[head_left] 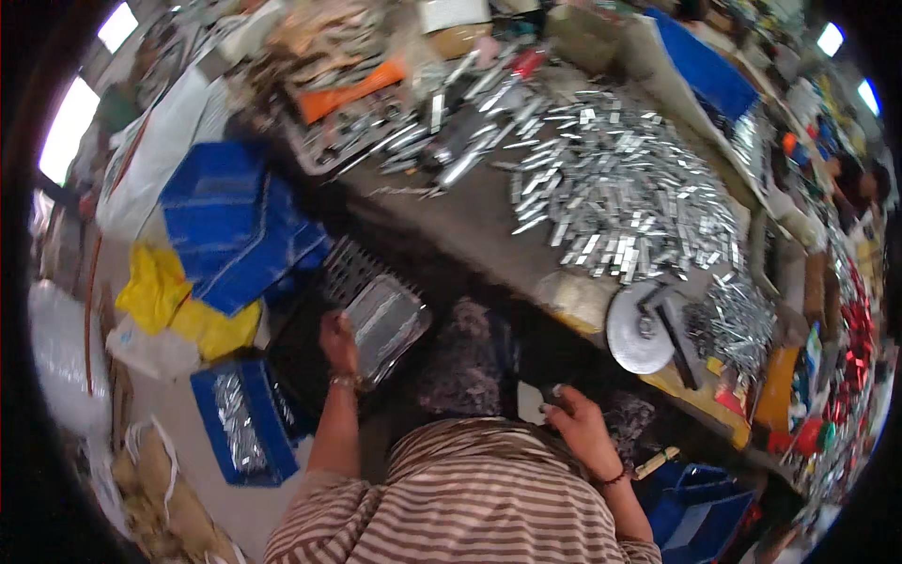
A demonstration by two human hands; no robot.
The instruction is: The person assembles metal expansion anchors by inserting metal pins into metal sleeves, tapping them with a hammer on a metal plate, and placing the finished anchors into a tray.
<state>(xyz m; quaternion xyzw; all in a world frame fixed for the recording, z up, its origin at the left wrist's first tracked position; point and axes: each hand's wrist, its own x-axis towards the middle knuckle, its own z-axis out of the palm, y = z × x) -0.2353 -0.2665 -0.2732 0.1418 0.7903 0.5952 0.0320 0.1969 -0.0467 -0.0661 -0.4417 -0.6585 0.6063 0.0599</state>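
My left hand point(340, 348) grips the left side of a dark plastic basket point(343, 263), its fingers partly hidden at the rim. The basket tilts beside my lap, and a flat grey sheet-like load point(385, 324) lies in it. On the right, my right hand point(584, 434) is low by my thigh with its fingers curled together. A small pale flat piece point(531, 402) shows at its fingertips; blur hides whether the fingers pinch it. Across the bench point(498, 211) spreads a large heap of shiny metal pieces point(629, 188).
A round metal disc point(642, 329) with a dark hammer-like tool point(678, 343) sits at the bench's near edge. Blue bins point(211, 202) stand left, near yellow bags point(155, 287). Another blue bin point(246, 423) holds metal parts; one more point(700, 517) is at lower right.
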